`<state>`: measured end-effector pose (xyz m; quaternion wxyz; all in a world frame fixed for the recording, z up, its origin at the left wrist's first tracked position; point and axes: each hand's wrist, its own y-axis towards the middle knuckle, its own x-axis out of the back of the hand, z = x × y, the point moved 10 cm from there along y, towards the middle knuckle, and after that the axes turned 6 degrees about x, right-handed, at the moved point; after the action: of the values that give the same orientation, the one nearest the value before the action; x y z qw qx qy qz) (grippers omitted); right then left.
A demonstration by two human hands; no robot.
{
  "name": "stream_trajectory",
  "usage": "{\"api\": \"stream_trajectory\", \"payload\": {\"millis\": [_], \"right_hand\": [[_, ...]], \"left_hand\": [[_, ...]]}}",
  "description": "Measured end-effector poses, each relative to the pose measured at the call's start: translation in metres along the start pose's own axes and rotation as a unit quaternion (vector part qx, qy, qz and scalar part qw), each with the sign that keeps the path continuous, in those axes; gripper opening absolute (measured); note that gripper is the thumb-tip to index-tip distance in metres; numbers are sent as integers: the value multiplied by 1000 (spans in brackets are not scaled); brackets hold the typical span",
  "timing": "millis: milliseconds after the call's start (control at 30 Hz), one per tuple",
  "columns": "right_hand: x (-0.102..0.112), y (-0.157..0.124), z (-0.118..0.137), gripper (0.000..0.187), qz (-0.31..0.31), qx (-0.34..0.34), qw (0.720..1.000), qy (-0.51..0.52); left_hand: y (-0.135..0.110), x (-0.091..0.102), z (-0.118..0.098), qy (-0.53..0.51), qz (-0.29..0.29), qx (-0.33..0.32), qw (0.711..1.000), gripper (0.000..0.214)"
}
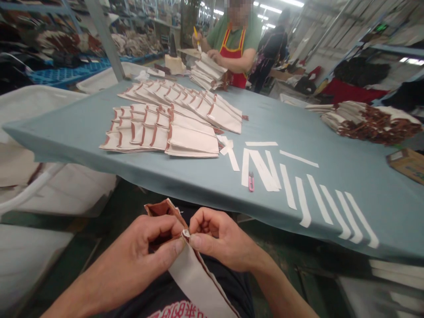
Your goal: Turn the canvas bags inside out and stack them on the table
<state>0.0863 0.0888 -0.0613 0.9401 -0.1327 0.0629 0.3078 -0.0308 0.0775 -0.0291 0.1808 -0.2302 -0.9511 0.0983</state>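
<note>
Over my lap I hold a cream fabric piece with brown lining and dark edges [195, 278]. My left hand [149, 245] is closed on it, thumb and fingers pinching a folded corner. Right beside it, my right hand [220, 238] pinches the same edge, its fingers curled. The fingertips almost meet, and the small fold between them is partly hidden. Brown lining shows above my left hand, and the cream side hangs down toward me. On the table beyond my hands lies a pair of pink thread snips [251, 181].
White strips [287, 186] are spread over the blue-green table [344, 163]. Overlapping rows of cream pieces with brown edges [195, 137] lie to the left. Across the table, a person in a red apron [233, 48] handles a similar stack. White bins [39, 99] stand at left.
</note>
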Motion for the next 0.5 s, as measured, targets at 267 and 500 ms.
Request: {"api": "stream_trajectory", "payload": {"millis": [267, 500], "right_hand": [[3, -4, 10, 19, -47, 62, 988, -134], [3, -14, 14, 9, -153, 107, 951, -245]], "left_hand": [[-1, 3, -5, 32, -14, -60, 998, 41], [-7, 1, 8, -3, -86, -69, 994, 38]]}}
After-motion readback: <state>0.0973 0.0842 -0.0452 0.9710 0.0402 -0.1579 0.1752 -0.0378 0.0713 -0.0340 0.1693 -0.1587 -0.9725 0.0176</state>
